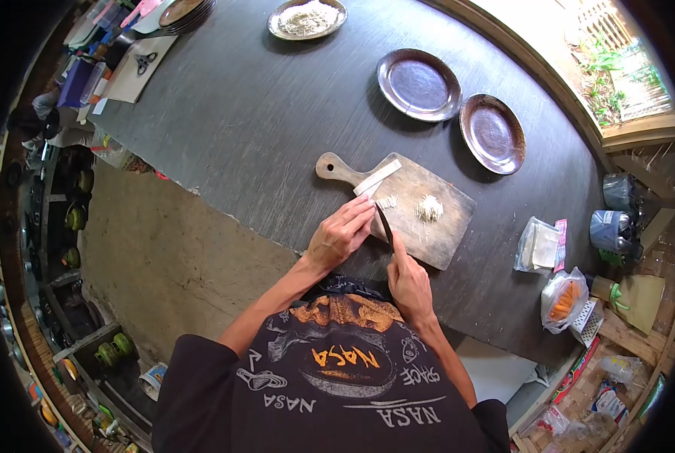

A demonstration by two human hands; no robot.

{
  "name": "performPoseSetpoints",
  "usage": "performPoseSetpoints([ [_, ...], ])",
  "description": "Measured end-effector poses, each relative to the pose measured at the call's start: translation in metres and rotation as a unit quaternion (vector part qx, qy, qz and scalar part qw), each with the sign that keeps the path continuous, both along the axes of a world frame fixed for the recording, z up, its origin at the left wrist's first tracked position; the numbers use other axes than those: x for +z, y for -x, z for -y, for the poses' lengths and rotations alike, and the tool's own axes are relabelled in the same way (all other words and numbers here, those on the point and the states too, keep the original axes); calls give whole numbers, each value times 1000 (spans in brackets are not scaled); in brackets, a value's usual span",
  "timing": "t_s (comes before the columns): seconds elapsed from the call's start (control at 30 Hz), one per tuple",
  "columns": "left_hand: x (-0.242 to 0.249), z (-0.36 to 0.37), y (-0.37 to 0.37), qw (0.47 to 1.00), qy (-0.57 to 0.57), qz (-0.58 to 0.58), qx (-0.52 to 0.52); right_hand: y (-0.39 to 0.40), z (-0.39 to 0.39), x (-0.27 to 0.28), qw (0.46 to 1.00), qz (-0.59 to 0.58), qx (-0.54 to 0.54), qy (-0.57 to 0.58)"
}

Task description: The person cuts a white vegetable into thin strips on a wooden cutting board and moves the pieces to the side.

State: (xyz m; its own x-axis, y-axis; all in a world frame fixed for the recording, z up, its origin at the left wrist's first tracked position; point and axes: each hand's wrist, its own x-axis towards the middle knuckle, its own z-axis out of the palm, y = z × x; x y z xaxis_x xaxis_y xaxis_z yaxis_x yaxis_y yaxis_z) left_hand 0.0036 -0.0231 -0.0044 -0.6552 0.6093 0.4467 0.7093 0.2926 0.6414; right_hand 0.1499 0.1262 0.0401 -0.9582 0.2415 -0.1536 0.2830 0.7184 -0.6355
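Observation:
My left hand [342, 230] is closed on the lower end of some pale flat strips [379, 177] lying across the wooden cutting board [447, 240]. In my right hand [410, 287] is a dark-bladed knife [384, 224], its forefinger stretched along the top. The blade is close beside my left fingertips, at the end of the strips. Thin cut slivers [387, 202] lie just right of the blade. Farther right on the board sits a small heap of shredded pale pieces [429, 209].
Two dark plates [419, 84] [492, 134] stand beyond the board, and a plate of white flour-like powder [307, 19] farther back. At right are a packet of white blocks [540, 245], bagged carrots [564, 300] and a grater [587, 323]. Scissors [145, 62] lie back left.

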Motion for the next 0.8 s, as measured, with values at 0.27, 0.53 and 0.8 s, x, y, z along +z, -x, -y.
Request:
performPoseSetpoints([
  [0.27,1,-1,-1,1000,-1,5,8,6,0,-6,1000,-13,-3,1],
  [0.53,0,1,-2,1000,8,6,5,-4,2,18,998,63,-19,9],
  [0.8,-2,-1,-1,1000,9,-5,1,-1,-2,-2,1000,-4,-4,10],
])
